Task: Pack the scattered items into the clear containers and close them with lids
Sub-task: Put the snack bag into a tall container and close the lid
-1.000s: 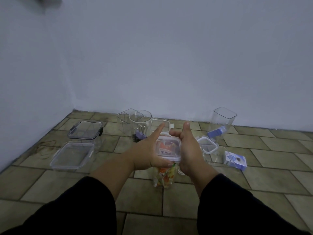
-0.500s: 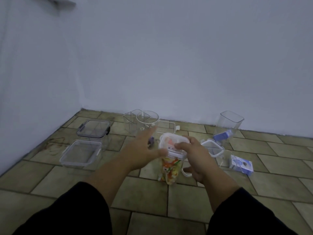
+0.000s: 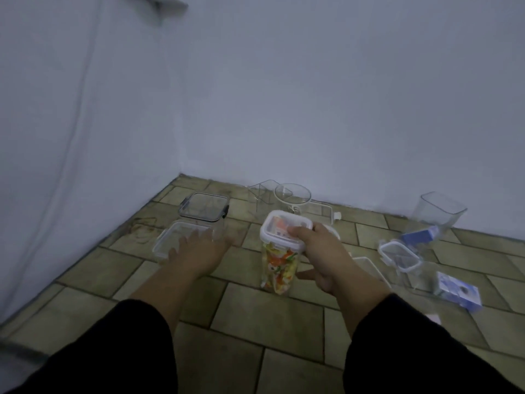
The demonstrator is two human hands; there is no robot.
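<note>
A tall clear container (image 3: 279,267) packed with orange and yellow packets stands on the tiled floor, its white-rimmed lid (image 3: 284,231) on top. My right hand (image 3: 321,257) grips it at the lid's right edge and down its right side. My left hand (image 3: 199,250) is off it, fingers spread, reaching left over a flat clear container (image 3: 173,241). Behind that one sits a dark-clipped lidded box (image 3: 204,210).
Empty clear jars (image 3: 292,196) stand by the wall. A tilted clear container (image 3: 434,214) holds a blue box (image 3: 419,237). A white-rimmed lid (image 3: 399,255) and a small blue-and-white box (image 3: 458,292) lie to the right. Walls meet in a corner at the left.
My left hand has let go of the packed container's lid and swung left toward the flat container. My right hand stays on the lid. The camera has turned left.
</note>
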